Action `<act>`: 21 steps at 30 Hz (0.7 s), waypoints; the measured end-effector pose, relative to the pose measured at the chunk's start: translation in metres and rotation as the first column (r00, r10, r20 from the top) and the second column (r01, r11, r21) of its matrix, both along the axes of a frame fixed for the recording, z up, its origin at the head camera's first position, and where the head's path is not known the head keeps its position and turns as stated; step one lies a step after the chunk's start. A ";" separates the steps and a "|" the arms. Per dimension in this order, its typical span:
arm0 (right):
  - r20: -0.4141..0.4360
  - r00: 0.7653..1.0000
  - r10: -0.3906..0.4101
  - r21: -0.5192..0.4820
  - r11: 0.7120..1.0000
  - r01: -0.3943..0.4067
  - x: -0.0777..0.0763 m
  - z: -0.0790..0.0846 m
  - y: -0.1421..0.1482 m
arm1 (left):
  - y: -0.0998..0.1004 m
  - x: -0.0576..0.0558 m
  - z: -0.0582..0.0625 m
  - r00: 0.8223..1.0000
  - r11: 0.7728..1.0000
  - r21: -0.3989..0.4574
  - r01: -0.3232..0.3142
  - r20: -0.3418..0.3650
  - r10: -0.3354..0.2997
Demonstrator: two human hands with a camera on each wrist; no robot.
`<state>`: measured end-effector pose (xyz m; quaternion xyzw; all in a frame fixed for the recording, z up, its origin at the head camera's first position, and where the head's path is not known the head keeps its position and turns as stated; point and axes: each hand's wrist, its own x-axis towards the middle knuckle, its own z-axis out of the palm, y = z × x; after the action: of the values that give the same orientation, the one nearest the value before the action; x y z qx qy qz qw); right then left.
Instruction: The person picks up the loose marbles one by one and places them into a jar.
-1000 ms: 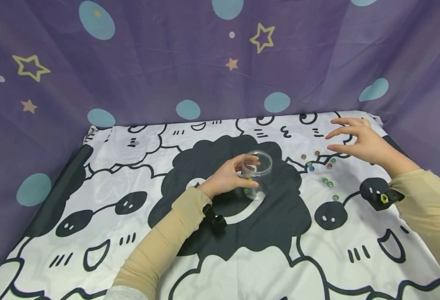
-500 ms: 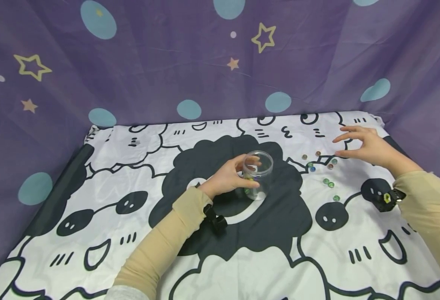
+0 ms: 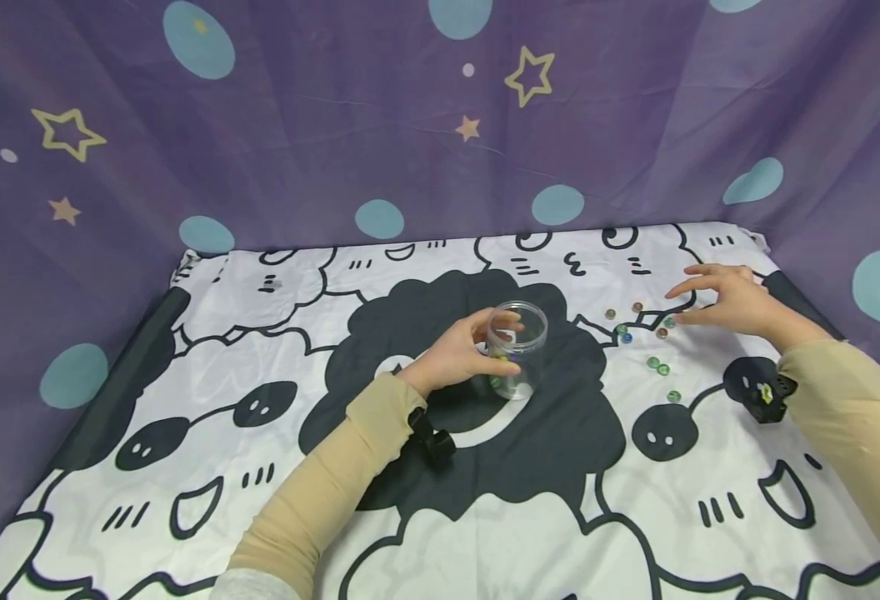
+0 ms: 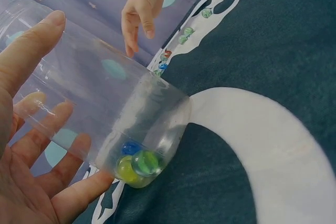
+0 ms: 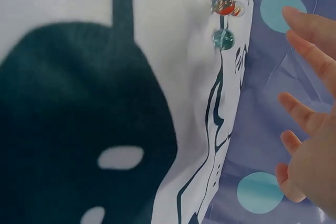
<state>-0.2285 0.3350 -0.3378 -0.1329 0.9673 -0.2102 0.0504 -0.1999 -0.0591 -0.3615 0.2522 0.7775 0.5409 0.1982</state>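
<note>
Near the middle of the cloth, my left hand (image 3: 455, 354) grips a clear plastic jar (image 3: 532, 358), thumb on the near side and fingers behind it. Through its wall in the left wrist view show a green marble (image 4: 147, 162), a yellow marble (image 4: 126, 170) and a blue marble (image 4: 130, 148) at the bottom. My right hand (image 3: 736, 302) hovers at the right with fingers spread, holding nothing. Its thumb tip appears beside a green marble (image 3: 669, 322); contact cannot be told. In the right wrist view that hand's fingers (image 5: 310, 114) are apart from the teal-green marble (image 5: 223, 39).
Several loose marbles lie between the jar and my right hand, among them a blue marble (image 3: 627, 337), a reddish marble (image 3: 662, 332) and a brown marble (image 3: 610, 314). Closest to me is a green marble (image 3: 674, 397). A purple curtain (image 3: 297, 142) hangs behind the patterned cloth (image 3: 530, 542).
My right hand has come down toward the loose marbles, its thumb now level with the green one. The left hand and jar have stayed in place.
</note>
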 end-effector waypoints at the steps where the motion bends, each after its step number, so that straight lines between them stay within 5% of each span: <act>1: 0.004 1.000 -0.001 0.013 1.000 0.001 0.000 0.000 0.001 | 0.000 0.000 0.000 1.000 1.000 0.001 0.000 -0.001 0.000; 21: 0.042 0.999 -0.026 0.073 0.997 0.022 -0.007 -0.011 0.006 | 0.000 0.001 0.002 1.000 1.000 0.015 0.007 -0.003 -0.007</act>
<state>-0.2358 0.3407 -0.3492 -0.1148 0.9745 -0.1782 0.0733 -0.1991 -0.0596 -0.3591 0.2572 0.7729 0.5456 0.1971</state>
